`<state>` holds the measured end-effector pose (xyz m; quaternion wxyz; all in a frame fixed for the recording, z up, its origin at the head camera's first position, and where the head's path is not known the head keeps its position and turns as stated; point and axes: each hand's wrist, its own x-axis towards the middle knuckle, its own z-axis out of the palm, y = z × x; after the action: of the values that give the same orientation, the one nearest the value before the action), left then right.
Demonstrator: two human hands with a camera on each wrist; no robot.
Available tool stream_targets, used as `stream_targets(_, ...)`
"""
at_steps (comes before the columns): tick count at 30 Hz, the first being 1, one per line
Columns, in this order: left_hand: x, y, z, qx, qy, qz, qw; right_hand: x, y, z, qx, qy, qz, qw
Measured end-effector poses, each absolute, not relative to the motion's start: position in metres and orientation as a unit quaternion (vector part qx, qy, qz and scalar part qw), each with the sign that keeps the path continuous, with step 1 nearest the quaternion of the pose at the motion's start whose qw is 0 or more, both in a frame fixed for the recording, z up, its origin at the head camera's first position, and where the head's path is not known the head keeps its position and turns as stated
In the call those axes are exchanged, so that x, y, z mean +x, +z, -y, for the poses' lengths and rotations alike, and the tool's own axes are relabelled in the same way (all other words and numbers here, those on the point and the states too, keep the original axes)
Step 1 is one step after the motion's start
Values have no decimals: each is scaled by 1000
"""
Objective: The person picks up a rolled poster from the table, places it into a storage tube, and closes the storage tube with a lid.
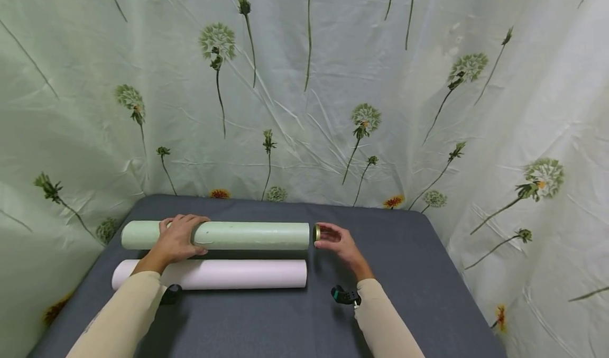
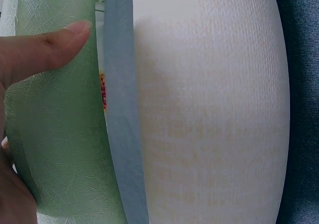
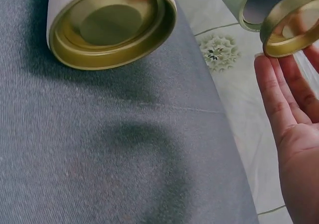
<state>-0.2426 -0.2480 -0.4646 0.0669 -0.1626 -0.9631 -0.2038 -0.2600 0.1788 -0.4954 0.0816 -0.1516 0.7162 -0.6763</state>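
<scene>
My left hand (image 1: 177, 237) grips a long pale green tube (image 1: 257, 236) from above, left of its middle, thumb on the near side. The tube lies crosswise, and its right end is open and hollow in the right wrist view. Just off that end, my right hand (image 1: 339, 243) holds a round gold metal lid (image 3: 269, 35) between its fingertips and thumb. The lid faces the opening with a narrow gap between them. Nearer me, a pinkish-white tube (image 1: 247, 274) lies parallel on the table, its right end closed by a gold cap (image 3: 112, 27).
A dark grey cloth covers the table (image 1: 266, 326). Behind and along the sides hangs a pale curtain (image 1: 295, 109) printed with dandelions, reaching down to the table's edges. Dark bands with small devices (image 1: 344, 296) are at both wrists.
</scene>
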Motion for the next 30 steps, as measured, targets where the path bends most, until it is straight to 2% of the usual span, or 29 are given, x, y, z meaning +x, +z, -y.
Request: stream_targets(30,-244,-465,250,-161,-208,963,59,-257,-493,-159,-142,-687,-708,84)
